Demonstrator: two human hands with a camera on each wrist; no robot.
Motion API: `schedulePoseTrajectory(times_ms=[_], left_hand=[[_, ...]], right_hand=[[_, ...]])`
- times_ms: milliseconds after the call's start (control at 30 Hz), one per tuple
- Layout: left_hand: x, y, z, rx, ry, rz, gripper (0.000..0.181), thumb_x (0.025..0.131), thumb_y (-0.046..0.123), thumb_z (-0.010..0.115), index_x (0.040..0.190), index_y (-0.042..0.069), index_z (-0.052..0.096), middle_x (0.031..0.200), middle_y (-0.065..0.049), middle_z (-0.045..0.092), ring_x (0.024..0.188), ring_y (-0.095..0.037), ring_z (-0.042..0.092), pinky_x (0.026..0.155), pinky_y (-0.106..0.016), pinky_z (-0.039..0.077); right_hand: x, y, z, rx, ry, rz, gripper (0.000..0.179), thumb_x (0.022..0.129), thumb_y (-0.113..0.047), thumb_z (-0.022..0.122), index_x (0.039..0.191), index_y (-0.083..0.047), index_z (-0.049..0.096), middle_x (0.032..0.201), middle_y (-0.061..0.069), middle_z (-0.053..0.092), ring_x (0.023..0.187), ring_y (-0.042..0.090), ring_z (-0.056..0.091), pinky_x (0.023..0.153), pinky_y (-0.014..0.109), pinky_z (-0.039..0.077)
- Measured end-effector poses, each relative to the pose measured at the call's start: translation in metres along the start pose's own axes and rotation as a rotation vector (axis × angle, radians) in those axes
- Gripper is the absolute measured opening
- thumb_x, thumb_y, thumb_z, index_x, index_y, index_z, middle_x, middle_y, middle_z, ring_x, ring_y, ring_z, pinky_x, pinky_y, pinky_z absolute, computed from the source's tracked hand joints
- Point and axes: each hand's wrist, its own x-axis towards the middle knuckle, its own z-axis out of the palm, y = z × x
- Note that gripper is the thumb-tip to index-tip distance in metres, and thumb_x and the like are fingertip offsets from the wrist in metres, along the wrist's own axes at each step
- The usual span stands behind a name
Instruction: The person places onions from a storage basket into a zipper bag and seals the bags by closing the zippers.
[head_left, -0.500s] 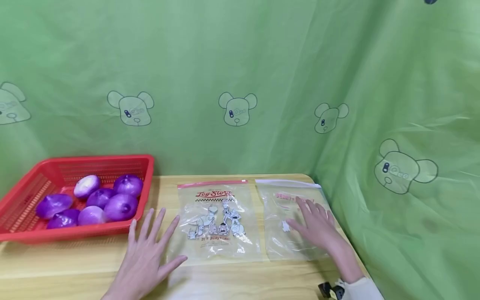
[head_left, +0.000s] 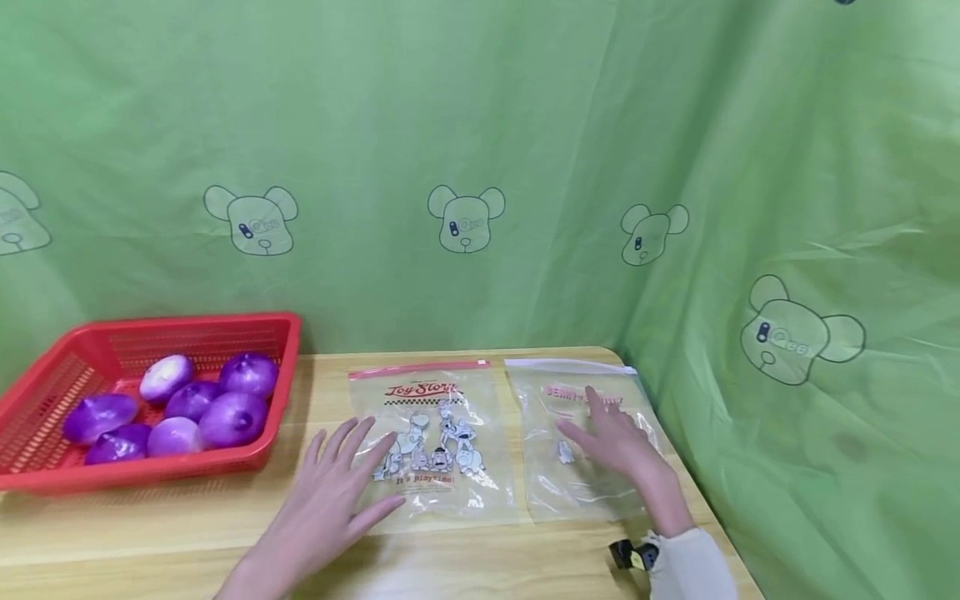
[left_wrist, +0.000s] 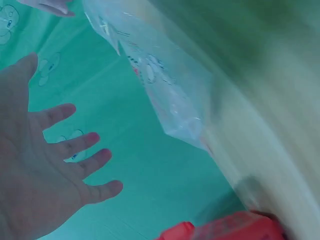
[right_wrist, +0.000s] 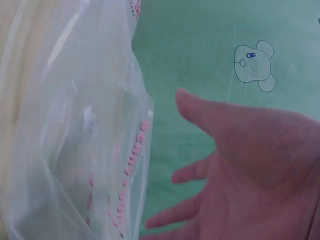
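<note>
Two clear zip bags lie flat side by side on the wooden table. The left one, a Toy Story bag with a red zip strip, has cartoon figures printed on it. Beside it, the other zip bag has a white strip and pink lettering. My left hand hovers over the near left part of the Toy Story bag, fingers spread, holding nothing; its palm shows in the left wrist view. Over the white-strip bag is my right hand, fingers extended and empty, apart from the bag in the right wrist view.
A red plastic basket at the left holds several purple onions. A green curtain with bear-head prints hangs behind the table and along its right side. A small black device sits at my right wrist.
My left hand has moved right, away from the basket and over the Toy Story bag. The right hand has shifted slightly left over its bag. The whole head view has moved a little.
</note>
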Motion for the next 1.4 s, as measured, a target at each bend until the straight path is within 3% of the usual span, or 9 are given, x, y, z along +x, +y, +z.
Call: schedulePoseTrajectory(times_ms=[167,300,467,600,700,933,1033,1233,1400], left_hand=[[0.017,0.015,0.001,-0.049,-0.009,0.048,0.067,0.095,0.062,0.052,0.148,0.021,0.047,0.152,-0.016,0.042,0.139,-0.036,0.039,0.113,-0.061,0.029],[0.032,0.028,0.003,-0.081,-0.010,0.109,0.061,0.096,0.053,0.058,0.144,0.016,0.052,0.145,-0.018,0.049,0.131,-0.037,0.048,0.108,-0.057,0.039],[0.049,0.048,0.007,-0.130,-0.031,0.173,0.054,0.098,0.046,0.059,0.139,0.012,0.055,0.141,-0.019,0.053,0.128,-0.037,0.052,0.104,-0.056,0.044],[0.060,0.062,0.012,-0.173,-0.034,0.204,0.052,0.097,0.044,0.060,0.138,0.011,0.056,0.139,-0.019,0.055,0.126,-0.036,0.054,0.102,-0.054,0.047],[0.068,0.070,0.017,-0.204,-0.040,0.229,0.049,0.097,0.041,0.062,0.135,0.009,0.058,0.134,-0.018,0.058,0.122,-0.033,0.058,0.100,-0.049,0.050],[0.087,0.088,0.033,-0.255,-0.132,0.245,0.050,0.098,0.040,0.061,0.136,0.008,0.057,0.129,-0.014,0.062,0.113,-0.025,0.063,0.095,-0.037,0.054],[0.089,0.097,0.040,-0.282,-0.176,0.229,0.050,0.098,0.039,0.061,0.139,0.010,0.055,0.130,-0.014,0.061,0.112,-0.025,0.063,0.094,-0.037,0.054],[0.085,0.119,0.051,-0.244,-0.282,0.225,0.053,0.098,0.040,0.061,0.142,0.012,0.052,0.134,-0.014,0.060,0.118,-0.028,0.060,0.101,-0.042,0.050],[0.078,0.133,0.056,-0.201,-0.373,0.227,0.053,0.097,0.042,0.061,0.142,0.015,0.053,0.137,-0.013,0.058,0.124,-0.030,0.055,0.106,-0.048,0.044]], right_hand=[[0.003,0.004,0.004,-0.098,-0.012,0.118,0.104,0.093,-0.071,0.044,0.156,0.005,0.009,0.148,0.048,0.012,0.133,0.070,0.013,0.102,0.082,0.008],[0.005,0.015,0.006,-0.100,-0.021,0.144,0.106,0.091,-0.071,0.049,0.156,0.003,0.008,0.147,0.049,0.014,0.131,0.071,0.015,0.100,0.082,0.016],[0.006,0.028,0.012,-0.050,-0.070,0.116,0.104,0.093,-0.060,0.057,0.155,0.006,0.007,0.149,0.045,0.018,0.132,0.070,0.016,0.101,0.080,0.020],[0.009,0.029,0.019,-0.124,-0.065,0.050,0.090,0.095,-0.049,0.059,0.150,0.012,0.024,0.143,0.045,0.031,0.130,0.068,0.025,0.103,0.079,0.020],[0.010,0.025,0.024,-0.165,-0.054,0.039,0.082,0.096,-0.044,0.060,0.147,0.013,0.030,0.138,0.050,0.033,0.124,0.071,0.029,0.101,0.079,0.024],[0.009,0.015,0.031,-0.147,-0.055,0.083,0.083,0.096,-0.043,0.061,0.151,0.009,0.025,0.138,0.051,0.028,0.120,0.074,0.029,0.088,0.076,0.042],[0.008,0.015,0.032,-0.133,-0.045,0.100,0.088,0.094,-0.044,0.064,0.153,0.006,0.022,0.141,0.050,0.025,0.123,0.073,0.027,0.085,0.075,0.044],[0.011,0.015,0.033,-0.104,-0.009,0.099,0.092,0.091,-0.046,0.068,0.155,0.002,0.022,0.151,0.044,0.016,0.131,0.070,0.020,0.096,0.080,0.030],[0.016,0.019,0.034,-0.092,0.028,0.068,0.095,0.088,-0.046,0.072,0.154,0.001,0.023,0.149,0.043,0.023,0.133,0.064,0.024,0.098,0.078,0.030]])
